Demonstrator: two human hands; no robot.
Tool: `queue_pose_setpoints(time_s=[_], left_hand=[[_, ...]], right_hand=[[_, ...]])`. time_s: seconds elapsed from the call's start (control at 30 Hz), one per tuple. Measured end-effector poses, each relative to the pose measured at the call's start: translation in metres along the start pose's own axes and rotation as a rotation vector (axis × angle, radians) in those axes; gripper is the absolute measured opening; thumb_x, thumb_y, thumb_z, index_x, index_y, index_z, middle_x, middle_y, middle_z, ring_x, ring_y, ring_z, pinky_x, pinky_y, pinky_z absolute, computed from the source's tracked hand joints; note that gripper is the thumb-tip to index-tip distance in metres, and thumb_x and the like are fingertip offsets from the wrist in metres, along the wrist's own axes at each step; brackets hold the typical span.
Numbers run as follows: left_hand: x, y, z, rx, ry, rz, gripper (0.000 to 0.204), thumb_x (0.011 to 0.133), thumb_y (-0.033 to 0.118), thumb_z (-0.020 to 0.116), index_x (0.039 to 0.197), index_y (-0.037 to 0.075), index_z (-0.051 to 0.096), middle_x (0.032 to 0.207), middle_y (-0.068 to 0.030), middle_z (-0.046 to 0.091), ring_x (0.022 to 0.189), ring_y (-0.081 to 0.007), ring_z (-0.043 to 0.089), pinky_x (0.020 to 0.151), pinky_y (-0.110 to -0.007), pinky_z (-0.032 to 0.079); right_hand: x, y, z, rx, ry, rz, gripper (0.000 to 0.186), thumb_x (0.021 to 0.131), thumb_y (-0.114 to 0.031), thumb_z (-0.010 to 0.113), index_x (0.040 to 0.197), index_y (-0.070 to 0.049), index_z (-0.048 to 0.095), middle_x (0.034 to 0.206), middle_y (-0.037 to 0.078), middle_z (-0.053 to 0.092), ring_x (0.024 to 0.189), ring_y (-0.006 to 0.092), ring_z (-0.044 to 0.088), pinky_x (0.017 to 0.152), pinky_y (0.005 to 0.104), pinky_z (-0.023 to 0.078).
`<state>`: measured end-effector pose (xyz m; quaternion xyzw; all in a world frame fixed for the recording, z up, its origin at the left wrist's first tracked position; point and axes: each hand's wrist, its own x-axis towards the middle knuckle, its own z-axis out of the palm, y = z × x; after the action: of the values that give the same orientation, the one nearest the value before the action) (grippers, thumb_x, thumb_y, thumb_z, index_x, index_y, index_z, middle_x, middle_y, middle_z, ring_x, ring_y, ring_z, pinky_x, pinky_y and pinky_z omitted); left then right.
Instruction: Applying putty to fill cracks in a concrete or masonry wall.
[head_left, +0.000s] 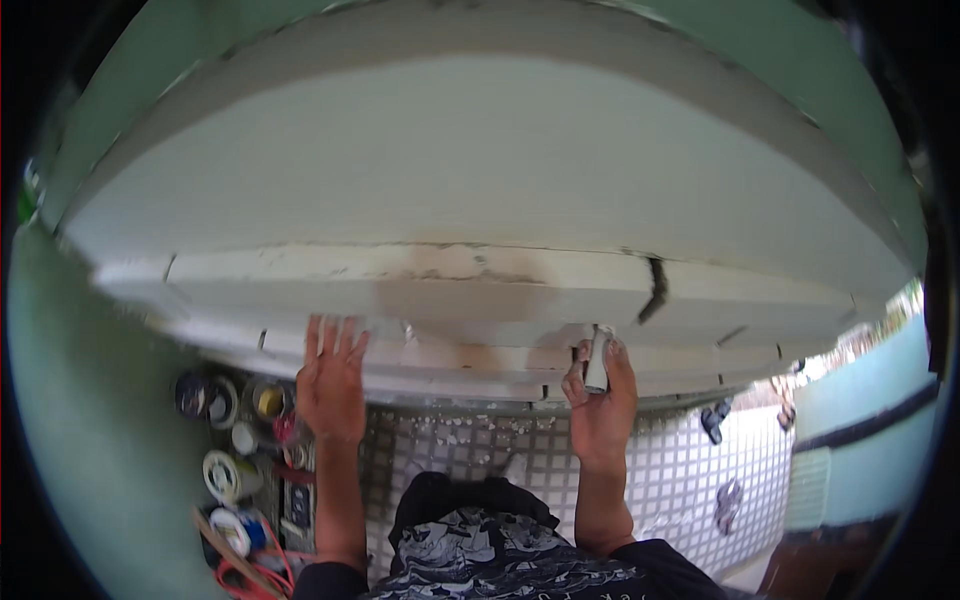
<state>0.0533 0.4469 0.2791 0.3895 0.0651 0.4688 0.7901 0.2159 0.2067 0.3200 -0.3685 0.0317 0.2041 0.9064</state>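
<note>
In front of me is a broad white stepped surface (pixel 450 150) with narrow ledges and dark gaps along its joints. My left hand (pixel 333 385) is raised to its lower step, fingers stretched out and apart, with nothing in it. I cannot tell whether the fingertips touch the surface. My right hand (pixel 610 400) is wrapped around a pale grey, rounded stick-like piece (pixel 597 360), held roughly upright close to the lower ledge. Its top end lies against the white surface, so its kind is unclear. White residue coats the fingers of that hand.
Several buckets and tubs (pixel 230 478) stand at lower left, beside an orange-red hose (pixel 255 575) and a wooden stick (pixel 225 535). White crumbs lie on the tiled floor (pixel 660 470). Dark footwear (pixel 714 422) and a crumpled cloth-like thing (pixel 729 505) lie to the right. Green walls (pixel 90 400) flank me.
</note>
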Motion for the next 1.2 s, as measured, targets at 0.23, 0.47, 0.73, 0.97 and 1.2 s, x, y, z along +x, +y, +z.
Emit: queue_pose_setpoints(time_s=[0.23, 0.47, 0.73, 0.97, 1.2], left_hand=[[-0.01, 0.004, 0.024, -0.262, -0.015, -0.031, 0.069, 0.091, 0.029, 0.043, 0.149, -0.002, 0.021, 0.154, -0.0173, 0.028, 0.144, -0.0394, 0.024, 0.118, -0.048, 0.024], [0.01, 0.044, -0.002, -0.474, 0.099, -0.048, 0.071, 0.095, 0.033, 0.042, 0.145, -0.011, 0.02, 0.152, -0.0234, 0.028, 0.142, -0.0379, 0.026, 0.121, -0.044, 0.021], [0.029, 0.088, -0.051, -0.537, 0.062, -0.019, 0.066, 0.094, 0.031, 0.044, 0.141, -0.012, 0.026, 0.149, -0.024, 0.031, 0.14, -0.0373, 0.03, 0.12, -0.044, 0.024], [0.054, 0.136, -0.111, -0.726, 0.039, 0.019, 0.061, 0.095, 0.024, 0.044, 0.145, -0.006, 0.026, 0.152, -0.0241, 0.028, 0.141, -0.0354, 0.029, 0.118, -0.044, 0.028], [0.015, 0.135, -0.176, -0.182, 0.215, 0.049, 0.059, 0.096, 0.028, 0.041, 0.15, 0.011, 0.026, 0.153, -0.0139, 0.036, 0.138, -0.0294, 0.038, 0.109, -0.039, 0.034]], right_hand=[[0.002, 0.012, 0.004, -0.197, -0.199, -0.005, 0.016, 0.102, -0.023, 0.047, 0.109, -0.008, 0.049, 0.086, 0.005, 0.056, 0.052, 0.0118, 0.048, 0.045, 0.0255, 0.039], [-0.008, 0.041, 0.028, -0.373, -0.203, -0.082, 0.014, 0.101, -0.02, 0.048, 0.106, -0.007, 0.048, 0.083, 0.006, 0.055, 0.044, 0.0103, 0.043, 0.037, 0.024, 0.037], [-0.027, 0.105, 0.078, -0.475, -0.338, 0.007, 0.016, 0.097, -0.02, 0.058, 0.106, -0.008, 0.05, 0.079, 0.005, 0.058, 0.04, 0.0099, 0.042, 0.034, 0.0237, 0.033], [-0.044, 0.18, 0.146, -0.467, -0.463, 0.031, 0.015, 0.098, -0.018, 0.056, 0.105, -0.007, 0.049, 0.075, 0.005, 0.058, 0.041, 0.0107, 0.044, 0.034, 0.0244, 0.034], [-0.059, 0.249, 0.199, -0.489, -0.486, -0.018, 0.017, 0.099, -0.017, 0.056, 0.109, -0.005, 0.049, 0.076, 0.006, 0.058, 0.042, 0.0107, 0.045, 0.034, 0.0254, 0.035]])
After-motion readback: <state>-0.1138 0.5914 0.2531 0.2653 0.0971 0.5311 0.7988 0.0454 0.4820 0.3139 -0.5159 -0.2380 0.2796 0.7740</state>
